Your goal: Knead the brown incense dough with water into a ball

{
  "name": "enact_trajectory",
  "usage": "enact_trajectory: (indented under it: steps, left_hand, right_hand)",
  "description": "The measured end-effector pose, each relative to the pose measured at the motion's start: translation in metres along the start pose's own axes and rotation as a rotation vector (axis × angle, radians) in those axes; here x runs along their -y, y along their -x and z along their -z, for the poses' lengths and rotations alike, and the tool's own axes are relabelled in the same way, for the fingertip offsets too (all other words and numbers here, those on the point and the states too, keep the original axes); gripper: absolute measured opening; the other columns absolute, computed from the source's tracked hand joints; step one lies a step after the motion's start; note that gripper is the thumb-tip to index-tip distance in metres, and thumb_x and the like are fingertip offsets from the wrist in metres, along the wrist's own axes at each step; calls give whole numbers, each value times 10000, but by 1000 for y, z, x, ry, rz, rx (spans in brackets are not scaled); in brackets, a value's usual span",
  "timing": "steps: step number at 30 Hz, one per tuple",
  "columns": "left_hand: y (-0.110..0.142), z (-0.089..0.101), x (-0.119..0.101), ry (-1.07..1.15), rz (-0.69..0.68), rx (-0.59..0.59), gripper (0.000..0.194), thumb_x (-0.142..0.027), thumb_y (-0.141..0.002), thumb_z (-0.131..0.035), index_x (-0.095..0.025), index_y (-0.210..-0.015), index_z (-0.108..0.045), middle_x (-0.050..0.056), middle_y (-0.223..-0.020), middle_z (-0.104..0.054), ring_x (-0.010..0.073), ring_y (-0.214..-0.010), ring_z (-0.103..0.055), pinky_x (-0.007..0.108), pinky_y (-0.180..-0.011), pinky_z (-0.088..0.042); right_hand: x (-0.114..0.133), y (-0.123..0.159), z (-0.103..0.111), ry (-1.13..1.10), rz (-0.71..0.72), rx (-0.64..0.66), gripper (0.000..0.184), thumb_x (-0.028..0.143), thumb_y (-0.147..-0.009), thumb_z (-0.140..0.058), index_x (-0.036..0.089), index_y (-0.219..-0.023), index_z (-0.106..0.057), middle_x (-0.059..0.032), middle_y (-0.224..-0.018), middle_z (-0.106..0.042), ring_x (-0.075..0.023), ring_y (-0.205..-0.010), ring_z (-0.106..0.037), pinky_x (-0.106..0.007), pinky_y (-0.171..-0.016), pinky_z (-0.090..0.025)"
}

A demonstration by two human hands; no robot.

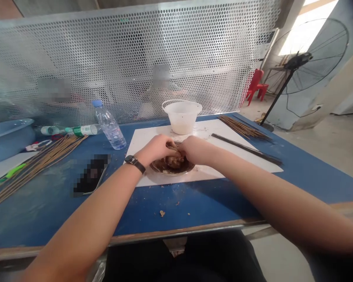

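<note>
A shallow round bowl (pixel 181 172), smeared dark brown inside, sits on a white sheet (pixel 147 180). In it is a brown, dough-like lump (pixel 174 161). My left hand (pixel 160 147), wearing a dark watch on the wrist, reaches in from the left with its fingers curled on the lump. From the right, my right hand (pixel 191 149) is closed against the same mass, its fingertips partly hidden. Just behind the bowl stands a translucent white bucket (pixel 182 117) with its handle up.
Thin brown sticks (pixel 241 127) and dark rods (pixel 247 149) lie to the right. On the left are a water bottle (pixel 110 127), a phone (pixel 91 174), more long sticks (pixel 44 160) and a blue basin (pixel 8 137). A perforated metal screen (pixel 120 58) borders the table's back; people sit beyond.
</note>
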State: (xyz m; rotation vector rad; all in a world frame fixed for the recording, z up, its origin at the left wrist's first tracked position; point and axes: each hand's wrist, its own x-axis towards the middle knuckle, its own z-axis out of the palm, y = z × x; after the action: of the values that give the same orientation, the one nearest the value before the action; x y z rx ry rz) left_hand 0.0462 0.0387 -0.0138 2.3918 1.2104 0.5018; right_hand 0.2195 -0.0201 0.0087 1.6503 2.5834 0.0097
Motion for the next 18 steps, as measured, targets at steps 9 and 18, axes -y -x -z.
enact_trajectory:
  steps: [9, 18]
  left_hand:
    - [29, 22, -3, -21, -27, 114, 338, -517, -873, -624, -214, -954, -753, 66, -1006, -782, 251, -877, -701, 340, -745, -502]
    - [40, 41, -19, 88, 8, 301, 264, -469, -763, -762, -241, -895, -773, 36, -982, -786, 241, -892, -710, 317, -755, -512]
  right_hand:
    - [-19, 5, -1, -429, 115, -87, 100, 233, -817, -644, 185, -790, -727, -52, -735, -705, -175, -644, -559, -292, -570, -369]
    - [-3, 23, 13, -469, 48, -186, 95, 219, -742, -704, 184, -824, -735, -36, -763, -724, -167, -667, -579, -288, -567, -362]
